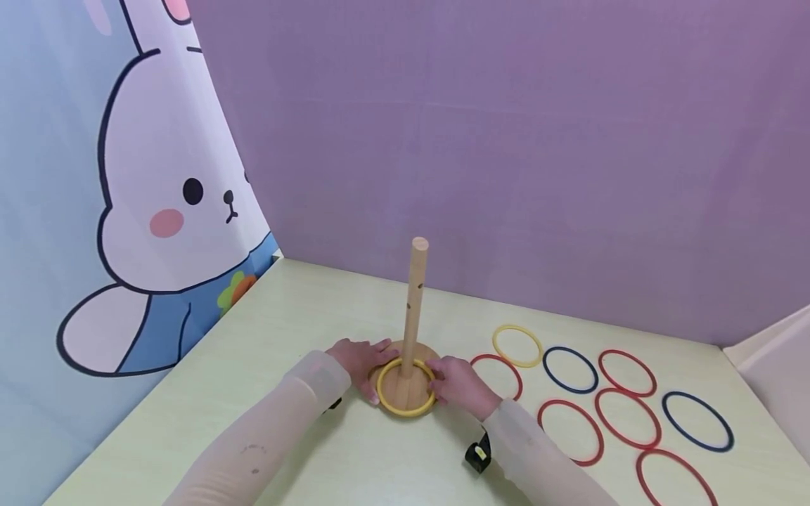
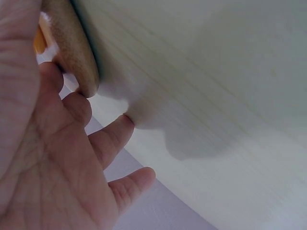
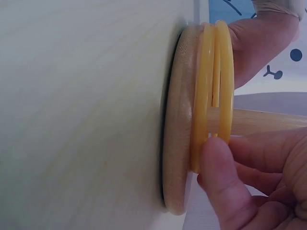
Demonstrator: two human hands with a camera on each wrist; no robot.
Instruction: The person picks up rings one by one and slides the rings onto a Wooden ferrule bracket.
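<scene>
A light wooden post [image 1: 415, 302] stands on a round wooden base [image 1: 386, 385] on the table. Two yellow rings [image 3: 225, 62] encircle the post low down, stacked with a narrow gap between them in the right wrist view. From the head they overlap and look like one ring [image 1: 405, 413]. My right hand [image 1: 463, 383] pinches their right edge, thumb and forefinger around it. My left hand [image 1: 362, 362] touches the left side of the base, thumb and forefinger spread apart beside the rings. In the left wrist view, two spread fingers [image 2: 115, 139] extend past the base's rim [image 2: 79, 57].
To the right lie another yellow ring [image 1: 496, 344], several red rings [image 1: 572, 402] and two blue rings [image 1: 696, 397], some touching or overlapping. A purple cloth wall [image 1: 506, 154] borders the back of the table [image 1: 304, 295]; a rabbit-print cloth [image 1: 139, 154] borders its left side.
</scene>
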